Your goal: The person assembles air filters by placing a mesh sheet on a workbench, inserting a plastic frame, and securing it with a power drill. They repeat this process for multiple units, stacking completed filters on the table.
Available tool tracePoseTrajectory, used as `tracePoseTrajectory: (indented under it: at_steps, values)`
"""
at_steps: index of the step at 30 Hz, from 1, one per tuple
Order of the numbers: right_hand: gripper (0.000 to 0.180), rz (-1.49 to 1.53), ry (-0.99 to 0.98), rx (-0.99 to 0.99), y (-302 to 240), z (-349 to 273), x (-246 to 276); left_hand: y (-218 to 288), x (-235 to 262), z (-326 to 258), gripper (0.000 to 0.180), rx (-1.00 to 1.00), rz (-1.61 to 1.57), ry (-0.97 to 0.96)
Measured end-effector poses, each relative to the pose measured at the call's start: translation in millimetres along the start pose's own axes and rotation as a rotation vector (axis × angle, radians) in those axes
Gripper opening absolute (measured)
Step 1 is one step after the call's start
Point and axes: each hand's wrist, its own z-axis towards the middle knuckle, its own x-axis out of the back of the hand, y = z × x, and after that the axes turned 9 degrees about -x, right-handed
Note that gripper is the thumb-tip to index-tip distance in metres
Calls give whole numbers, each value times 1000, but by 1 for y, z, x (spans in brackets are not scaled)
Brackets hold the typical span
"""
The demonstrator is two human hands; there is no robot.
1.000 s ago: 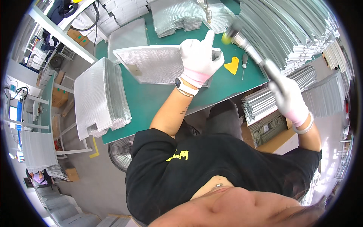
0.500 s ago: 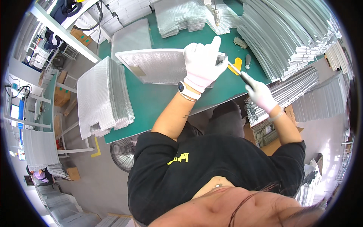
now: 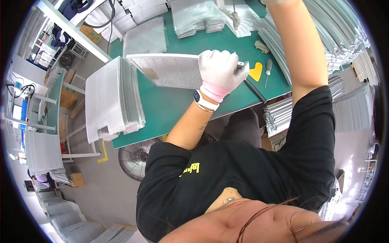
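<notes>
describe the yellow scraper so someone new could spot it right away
On the green table, look just right of the gloved left hand that presses on the framed mesh panel. The yellow scraper lies flat there, beside a screwdriver. It is the only bright yellow thing among grey metal parts.

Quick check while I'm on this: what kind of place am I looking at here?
Most likely a factory assembly bench for metal mesh filter panels: a green work mat, stacks of mesh panels, bundled metal frame strips, and the left hand pressing one framed panel.
</notes>
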Motion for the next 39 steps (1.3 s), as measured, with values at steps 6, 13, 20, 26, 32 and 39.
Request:
tracePoseTrajectory:
  at_steps: [6,13,20,26,32,39]
  values:
    - [12,650,-174,-414,-16,-56,12,-7,-8,7,18,37,7,9]
    - [12,585,-121,-341,-8,-67,8,-12,-20,7,11,-10,-92,159]
    - [27,702,-320,-437,-17,-87,14,-9,-10,11,13,-6,-71,-1]
    - [53,784,-335,-405,0,-100,-8,-15,-19,2,11,40,-148,-14]
    - [51,1012,-433,-514,3,-100,-14,-7,-14,0,13,14,-244,110]
    - [57,1251,-595,-424,13,-109,-21,-9,-13,-7,10,-6,-267,46]
